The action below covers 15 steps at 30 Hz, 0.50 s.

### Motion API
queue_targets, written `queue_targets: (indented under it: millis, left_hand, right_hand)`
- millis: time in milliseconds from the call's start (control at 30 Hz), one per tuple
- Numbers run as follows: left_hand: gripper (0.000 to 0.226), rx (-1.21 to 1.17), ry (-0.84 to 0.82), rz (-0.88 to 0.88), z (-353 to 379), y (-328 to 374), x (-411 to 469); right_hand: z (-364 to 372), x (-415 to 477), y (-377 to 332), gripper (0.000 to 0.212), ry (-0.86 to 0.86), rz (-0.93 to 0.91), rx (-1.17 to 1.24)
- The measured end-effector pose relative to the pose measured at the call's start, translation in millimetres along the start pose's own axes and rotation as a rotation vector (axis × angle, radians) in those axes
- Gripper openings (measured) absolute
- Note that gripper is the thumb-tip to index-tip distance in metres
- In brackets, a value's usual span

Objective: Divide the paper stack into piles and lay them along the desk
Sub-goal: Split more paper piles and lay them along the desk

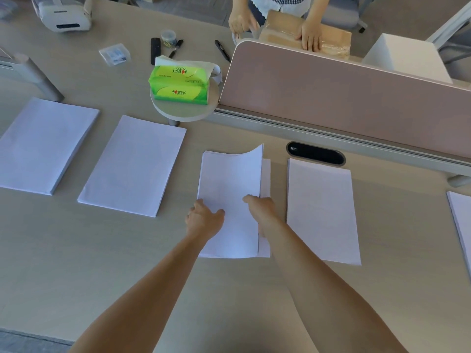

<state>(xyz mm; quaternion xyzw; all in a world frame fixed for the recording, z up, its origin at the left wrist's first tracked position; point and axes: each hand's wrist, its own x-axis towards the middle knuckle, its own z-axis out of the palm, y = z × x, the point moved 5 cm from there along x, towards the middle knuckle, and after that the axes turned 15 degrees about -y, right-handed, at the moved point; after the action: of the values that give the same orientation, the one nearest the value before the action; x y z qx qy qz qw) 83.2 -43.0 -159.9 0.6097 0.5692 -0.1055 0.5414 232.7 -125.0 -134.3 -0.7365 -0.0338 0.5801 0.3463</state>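
Most of it looks done: a left pile [43, 143], second pile [132, 164], right pile [321, 212] and edge pile [461, 220] lie in a row across the surface [76, 250]. At lower centre, the left hand [204, 217] grips the middle pile [229, 179] and the right hand [261, 207] pinches its upper sheets, which bow up. Upper centre, a tissue pack [179, 84] shows one tissue poking out, and a jar [168, 37] seems to hold clips.

Probably an office, long desk [76, 250], pink divider screen [344, 98], pens [222, 50], swivel chair [341, 14]
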Motion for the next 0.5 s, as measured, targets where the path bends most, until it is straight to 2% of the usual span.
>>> queue_targets:
  millis: [100,300,500]
  left_hand:
    - [0.074,-0.020,0.000,-0.002,-2.6,-2.1,2.1]
    - [0.056,-0.133,0.055,-0.030,-18.1,-10.1,9.8]
    - [0.061,0.072,0.086,-0.058,-22.4,-9.1,17.4]
  right_hand:
    - [-8.6,2.5,6.7,0.034,-0.055,0.077,0.046]
    - [-42.4,-5.6,-0.1,0.027,-0.066,-0.090,-0.044]
    - [-102.1,-23.6,15.5,0.023,-0.038,-0.132,0.010]
